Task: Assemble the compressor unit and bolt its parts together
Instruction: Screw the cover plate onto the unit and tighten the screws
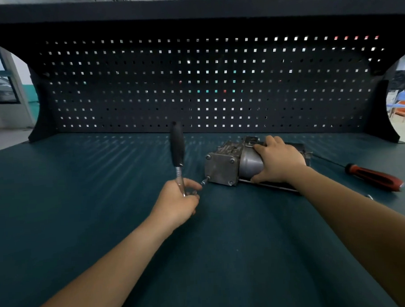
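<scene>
The compressor unit (223, 168), dull grey cast metal with a square bolted end plate and a smooth rounded cylinder, lies on its side on the teal matte tabletop (94, 193). The right hand (279, 161) wraps over its cylinder, fingers above and thumb below. Just left of the compressor unit, the left hand (177, 201) grips the shiny steel shank of a ratchet wrench (178, 152), whose black handle stands upright and whose tip meets the end plate's lower-left bolt. Right of the compressor unit lies a red-and-black screwdriver (374, 177); behind it stands a dark perforated pegboard (194, 84).
</scene>
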Motion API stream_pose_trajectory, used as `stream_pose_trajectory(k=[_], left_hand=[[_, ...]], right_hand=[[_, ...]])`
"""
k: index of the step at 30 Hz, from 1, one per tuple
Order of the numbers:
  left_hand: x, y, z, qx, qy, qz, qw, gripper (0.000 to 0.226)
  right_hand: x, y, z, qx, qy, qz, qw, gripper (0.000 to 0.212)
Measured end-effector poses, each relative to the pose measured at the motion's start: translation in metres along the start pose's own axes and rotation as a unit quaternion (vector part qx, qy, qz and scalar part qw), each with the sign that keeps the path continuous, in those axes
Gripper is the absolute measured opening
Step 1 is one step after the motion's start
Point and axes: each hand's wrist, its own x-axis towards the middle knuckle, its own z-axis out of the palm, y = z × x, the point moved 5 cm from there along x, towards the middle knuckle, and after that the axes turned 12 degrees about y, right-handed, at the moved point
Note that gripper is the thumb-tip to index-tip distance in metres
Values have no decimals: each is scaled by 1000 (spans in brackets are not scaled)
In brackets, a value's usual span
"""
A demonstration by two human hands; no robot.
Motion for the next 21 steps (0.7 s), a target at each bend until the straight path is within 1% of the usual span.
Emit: stream_pose_trajectory(k=[1,3,6,8,9,10,11,12,13,14,15,16,17,18,21], left_hand=[[0,2,1,50,1,48,998,28],[-3,5,3,142,3,125,982,30],[-8,7,7,243,-11,222,944,32],[-9,6,9,279,-17,242,929,33],[-7,5,9,274,-18,231,934,35],[-3,5,8,240,-12,197,951,36],[1,3,7,167,0,134,977,35],[5,0,5,56,8,37,998,34],[6,-3,4,-83,9,-80,993,33],[5,-6,5,-225,-1,-195,955,32],[3,-6,5,-345,-8,-276,897,31],[2,-8,5,-418,-8,-326,848,30],[0,-9,3,-446,-9,-345,826,30],[0,-9,2,-434,-13,-338,835,29],[-2,-5,3,-304,-1,-241,922,36]], right_hand=[[0,0,0,0,0,0,1000,84],[0,0,0,0,-2,2,1000,84],[0,0,0,-1,-2,3,1000,83],[0,0,0,2,-2,3,1000,83],[0,0,0,2,-3,3,1000,83],[-1,0,0,0,-4,3,1000,83],[0,1,0,-1,-5,3,1000,84],[0,1,0,-2,-6,4,1000,84],[0,1,1,-2,-6,4,1000,84],[0,1,1,0,-6,4,1000,84],[0,1,1,1,-5,4,1000,84],[0,1,1,2,-4,3,1000,83],[0,1,1,2,-3,2,1000,83],[0,1,1,1,-2,1,1000,83],[0,1,2,0,-1,3,1000,84]])
